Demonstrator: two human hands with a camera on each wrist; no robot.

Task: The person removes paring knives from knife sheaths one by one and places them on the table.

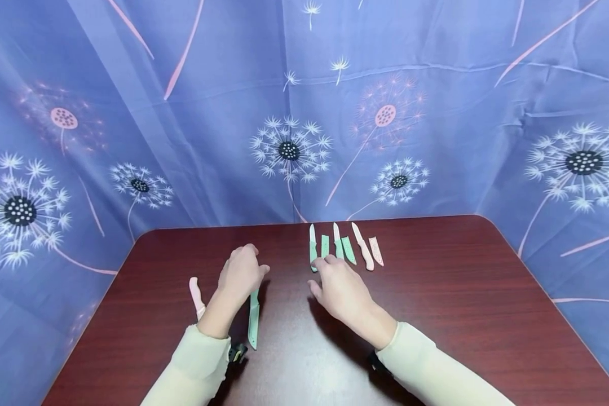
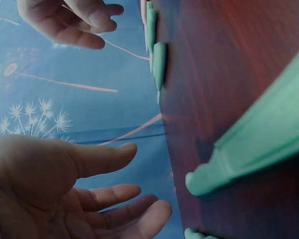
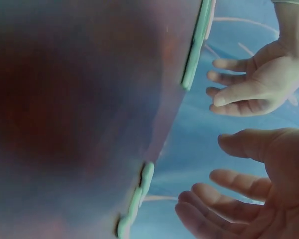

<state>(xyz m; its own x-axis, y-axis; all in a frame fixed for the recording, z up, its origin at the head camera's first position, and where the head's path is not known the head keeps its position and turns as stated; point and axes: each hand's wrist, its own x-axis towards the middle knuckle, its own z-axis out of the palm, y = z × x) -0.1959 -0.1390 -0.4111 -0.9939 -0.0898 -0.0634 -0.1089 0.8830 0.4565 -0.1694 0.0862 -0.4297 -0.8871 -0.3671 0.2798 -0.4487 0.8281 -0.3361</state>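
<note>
Blue flowered cloth (image 1: 208, 141) hangs behind a brown table (image 1: 487, 304). Nearer its left edge than its right lies a long green knife (image 1: 254, 324), the left hand (image 1: 240, 275) above it, fingers loosely spread. Toward the far edge, the right hand (image 1: 342, 288) hovers, fingers relaxed, near small knives (image 1: 338, 248) and sheaths (image 1: 349, 251). A pink knife (image 1: 195, 292) lies nearest the left edge.

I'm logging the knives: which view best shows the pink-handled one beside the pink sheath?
The head view: the pink-handled knife lies uncovered there from tip to end. The left wrist view shows only a pink sliver, possibly that knife; in the right wrist view I can't pick it out.
</note>
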